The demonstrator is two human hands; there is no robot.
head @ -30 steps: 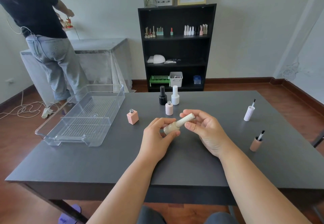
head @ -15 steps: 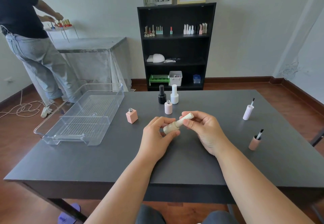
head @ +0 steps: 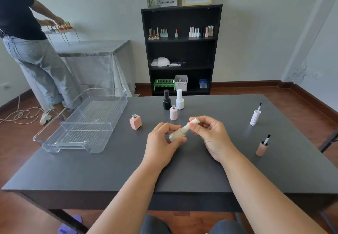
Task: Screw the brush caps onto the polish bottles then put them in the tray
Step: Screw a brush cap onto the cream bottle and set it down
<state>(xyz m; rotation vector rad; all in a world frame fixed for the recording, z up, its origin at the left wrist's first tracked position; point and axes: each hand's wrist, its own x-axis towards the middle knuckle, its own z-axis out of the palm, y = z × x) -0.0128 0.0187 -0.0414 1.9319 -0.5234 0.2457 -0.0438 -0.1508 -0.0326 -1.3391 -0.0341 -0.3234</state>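
A cream bottle [head: 176,135] with a smooth rounded body is held tilted above the middle of the bench [head: 182,169], a matte dark grey slab. Its ribbed cream cap [head: 190,125] sits on the neck, pointing up and to the right. The left hand [head: 161,143] grips the bottle's body between curled fingers and thumb; the right hand [head: 210,135] pinches the ribbed cap with its fingertips.

Just beyond the hands stands a pale pink ribbed bottle [head: 173,113] with a bare threaded neck, and behind it a glossy black capped bottle [head: 166,99] beside a white capped bottle [head: 179,99]. To the left, a square peach bottle [head: 135,122], also uncapped, stands near a clear plastic tray [head: 84,124] with a ridged floor and tall walls.

Well apart on the right, a ribbed white cap [head: 255,117] stands upside down with its brush pointing up, and nearer the edge a smooth peach cap [head: 262,146] stands the same way.
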